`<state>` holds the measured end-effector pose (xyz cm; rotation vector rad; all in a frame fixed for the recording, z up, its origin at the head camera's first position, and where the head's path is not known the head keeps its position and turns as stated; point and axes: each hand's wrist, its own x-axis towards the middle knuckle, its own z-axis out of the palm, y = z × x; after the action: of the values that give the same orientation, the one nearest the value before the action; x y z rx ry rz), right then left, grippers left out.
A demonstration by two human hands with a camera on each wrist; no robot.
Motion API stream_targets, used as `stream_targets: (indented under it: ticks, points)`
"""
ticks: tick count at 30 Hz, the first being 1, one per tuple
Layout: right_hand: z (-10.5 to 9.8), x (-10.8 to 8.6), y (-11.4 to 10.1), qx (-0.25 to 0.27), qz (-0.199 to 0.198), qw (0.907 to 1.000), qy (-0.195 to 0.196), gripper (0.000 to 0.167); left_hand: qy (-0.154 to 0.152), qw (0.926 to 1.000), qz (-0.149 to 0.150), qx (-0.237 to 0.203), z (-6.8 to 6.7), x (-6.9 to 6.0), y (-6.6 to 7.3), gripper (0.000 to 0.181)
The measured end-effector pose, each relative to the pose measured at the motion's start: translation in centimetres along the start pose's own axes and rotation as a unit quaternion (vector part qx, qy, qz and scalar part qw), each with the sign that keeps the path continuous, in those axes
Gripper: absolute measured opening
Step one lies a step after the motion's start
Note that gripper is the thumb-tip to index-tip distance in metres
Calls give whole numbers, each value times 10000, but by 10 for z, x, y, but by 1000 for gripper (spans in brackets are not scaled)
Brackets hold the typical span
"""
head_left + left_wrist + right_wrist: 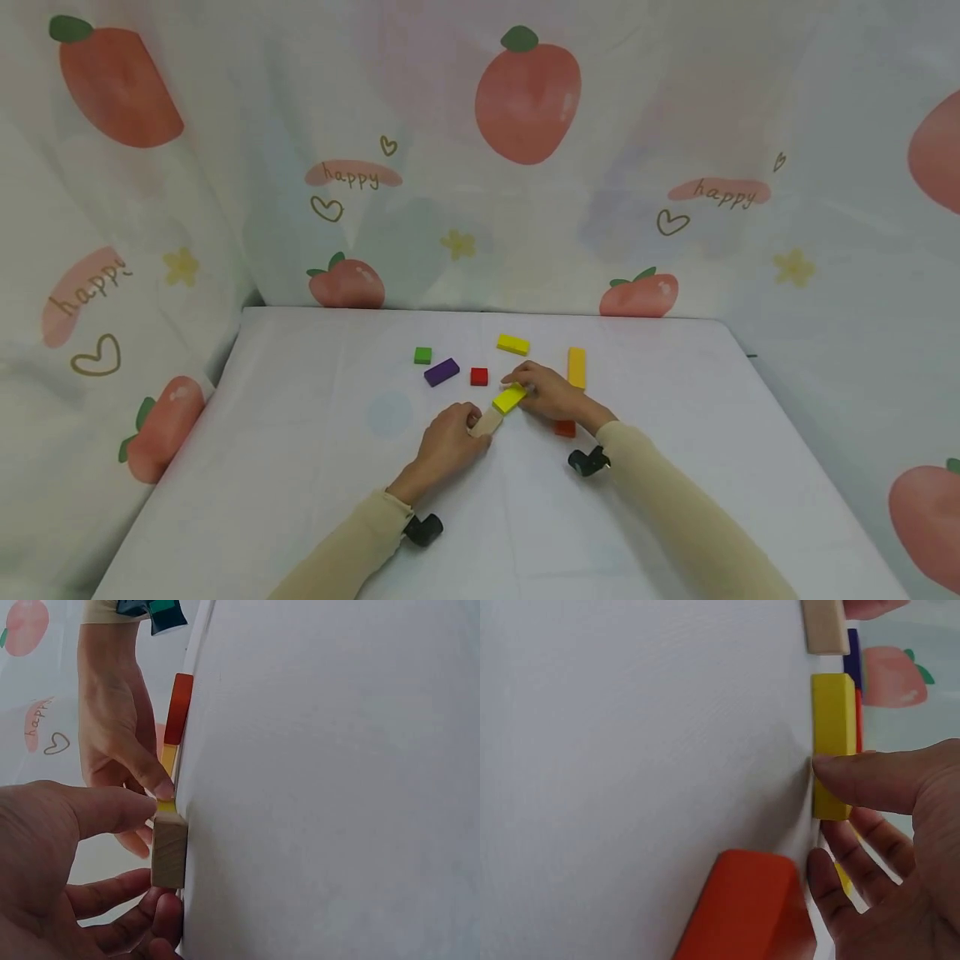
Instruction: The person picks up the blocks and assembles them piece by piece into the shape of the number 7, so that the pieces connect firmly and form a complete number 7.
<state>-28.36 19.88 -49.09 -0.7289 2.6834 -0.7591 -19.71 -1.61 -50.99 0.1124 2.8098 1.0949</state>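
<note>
My left hand (452,439) pinches a plain wooden block (169,853) between thumb and fingers, low on the white table. To its right, my right hand (553,393) grips a bright yellow block (831,742), its thumb across the near face and the fingers behind. The two blocks lie almost in line, end towards end; the right wrist view shows a narrow gap between them. An orange-red block (565,428) lies just under the right wrist. Close to the right hand's far side is an orange-yellow block (576,367), partly covered by that hand.
Beyond the hands lie a red block (479,377), a purple block (442,372), a small green block (423,356) and another yellow block (513,344). The white table (300,467) meets a patterned cloth (480,208) at its back edge.
</note>
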Motion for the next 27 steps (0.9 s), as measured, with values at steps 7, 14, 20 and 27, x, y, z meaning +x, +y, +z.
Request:
stream_targets:
  ticks: [7, 14, 20, 27]
  points:
    - [2, -12, -6, 361, 543, 9962, 577, 43, -179, 9991, 87, -374, -10, 0, -7, 38]
    - [16, -20, -17, 1220, 1166, 9792, 1130, 43, -283, 9970, 517, -499, -17, 2, -19, 37]
    - [31, -18, -24, 1234, 1534, 9687, 1509, 46, -421, 9934, 898, -583, -21, 4, -24, 39]
    - [41, -21, -34, 1365, 1764, 9575, 1827, 51, -661, 9910, 1051, -493, -22, 6, -24, 48]
